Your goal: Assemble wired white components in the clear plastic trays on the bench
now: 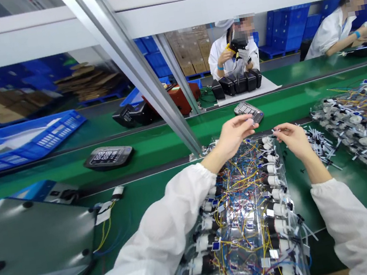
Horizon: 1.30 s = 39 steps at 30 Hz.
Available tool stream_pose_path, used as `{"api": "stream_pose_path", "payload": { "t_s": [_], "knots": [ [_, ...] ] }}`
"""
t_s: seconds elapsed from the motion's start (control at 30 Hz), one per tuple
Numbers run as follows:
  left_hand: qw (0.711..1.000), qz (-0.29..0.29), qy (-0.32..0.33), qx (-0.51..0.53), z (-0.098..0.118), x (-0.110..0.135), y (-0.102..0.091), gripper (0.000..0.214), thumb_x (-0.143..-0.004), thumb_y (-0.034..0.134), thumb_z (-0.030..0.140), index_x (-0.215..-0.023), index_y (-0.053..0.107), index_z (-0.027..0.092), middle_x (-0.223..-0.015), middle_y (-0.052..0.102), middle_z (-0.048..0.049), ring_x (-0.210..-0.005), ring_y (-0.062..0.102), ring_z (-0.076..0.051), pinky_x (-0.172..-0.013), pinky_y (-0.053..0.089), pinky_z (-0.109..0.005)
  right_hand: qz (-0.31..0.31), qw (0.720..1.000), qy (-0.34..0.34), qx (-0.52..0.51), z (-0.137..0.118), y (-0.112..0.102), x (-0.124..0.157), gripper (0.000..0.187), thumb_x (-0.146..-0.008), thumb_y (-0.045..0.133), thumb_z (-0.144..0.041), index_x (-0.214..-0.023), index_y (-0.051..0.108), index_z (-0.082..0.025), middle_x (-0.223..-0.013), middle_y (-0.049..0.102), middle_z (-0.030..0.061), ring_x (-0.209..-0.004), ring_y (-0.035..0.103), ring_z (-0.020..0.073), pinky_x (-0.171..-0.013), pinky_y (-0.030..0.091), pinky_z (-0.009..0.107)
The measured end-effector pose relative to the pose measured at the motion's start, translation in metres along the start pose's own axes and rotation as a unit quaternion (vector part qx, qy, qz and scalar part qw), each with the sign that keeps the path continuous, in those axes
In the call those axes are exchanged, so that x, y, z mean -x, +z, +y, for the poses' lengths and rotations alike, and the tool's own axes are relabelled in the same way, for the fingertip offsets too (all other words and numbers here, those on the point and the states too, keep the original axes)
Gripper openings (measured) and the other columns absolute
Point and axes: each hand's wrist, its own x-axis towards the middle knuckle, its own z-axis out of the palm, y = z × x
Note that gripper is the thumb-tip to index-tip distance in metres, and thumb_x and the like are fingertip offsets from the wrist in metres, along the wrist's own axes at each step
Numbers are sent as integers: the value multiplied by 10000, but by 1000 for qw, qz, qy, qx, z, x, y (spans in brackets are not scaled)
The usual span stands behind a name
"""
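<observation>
My left hand (234, 136) reaches over a clear tray (253, 219) packed with small pump motors and coloured wires. Its fingertips touch the edge of a grey display unit (249, 112) lying on the green conveyor belt (170, 142). My right hand (291, 138) hovers at the tray's far right corner, fingers pinched on a small white part (276, 132) too small to name. Both arms wear white sleeves.
A second tray of wired motors (361, 126) lies to the right. Another display unit (108, 157) rests on the belt at left, a grey metal box (28, 243) nearer me. A slanted aluminium post (146, 82) crosses the view. Two people work across the belt.
</observation>
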Motion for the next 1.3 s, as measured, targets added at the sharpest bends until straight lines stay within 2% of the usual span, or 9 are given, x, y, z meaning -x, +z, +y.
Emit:
{"api": "stream_pose_path", "payload": {
  "t_s": [0.1,0.17,0.37,0.5,0.6,0.87,1.03,1.17,1.3],
  "knots": [
    [1000,15,-5,-25,-34,-15,2,421,-726,956,320,-1071,801,135,-875,781,-65,-835,731,-164,-638,468,-233,35,998,-36,45,5,2,3,292,-776,892,-462,-882,763,-222,-793,733,20,-679,645,162,-653,550,298],
    [1000,12,-7,-27,-54,-21,-1,437,-724,949,333,-1082,801,130,-860,775,-63,-805,705,-151,-619,437,-234,42,997,-48,50,9,3,7,289,-777,897,-457,-839,739,-223,-787,720,14,-702,647,164,-681,549,302],
    [999,1,-33,-25,-87,-20,-11,453,-661,979,325,-999,754,123,-909,790,-82,-849,740,-179,-727,538,-272,50,995,-22,-83,10,16,15,303,-764,917,-399,-869,684,-236,-821,706,-6,-730,699,162,-729,574,304],
    [998,-22,-27,-51,-94,-16,-15,471,-717,947,365,-1081,765,127,-853,784,-73,-695,683,-138,-585,486,-230,54,993,-7,-109,13,27,18,325,-735,935,-401,-886,698,-237,-817,712,-6,-705,676,150,-690,563,288],
    [996,-15,-22,-80,-97,-13,-16,425,-716,942,358,-1030,778,122,-817,777,-67,-612,605,-108,-555,490,-234,39,996,1,-83,14,31,21,319,-737,932,-428,-879,724,-232,-843,732,15,-757,690,170,-734,581,308],
    [995,-20,-14,-98,-103,-13,-20,421,-712,956,375,-1003,776,129,-864,779,-74,-669,653,-128,-635,564,-267,21,998,-46,-30,12,32,24,229,-815,858,-441,-890,761,-248,-976,770,62,-945,737,236,-877,621,391],
    [995,-35,-14,-93,-104,-11,-21,448,-720,958,382,-1029,770,119,-899,783,-91,-740,702,-156,-677,592,-283,30,999,-6,-39,11,33,26,402,-799,886,-410,-1138,736,-256,-929,789,43,-837,746,207,-829,625,371],
    [995,-41,-17,-95,-101,-10,-20,465,-713,961,405,-1019,769,114,-834,763,-64,-710,684,-146,-659,569,-274,31,999,0,-35,9,33,27,411,-790,893,-416,-1131,735,-249,-921,798,42,-826,751,205,-820,624,363],
    [995,-35,-6,-93,-101,-12,-19,470,-686,977,410,-988,780,108,-837,766,-63,-716,678,-137,-746,579,-300,34,999,7,-42,10,33,27,384,-781,899,-417,-1078,736,-237,-900,806,48,-812,759,205,-806,625,356]
  ]
}}
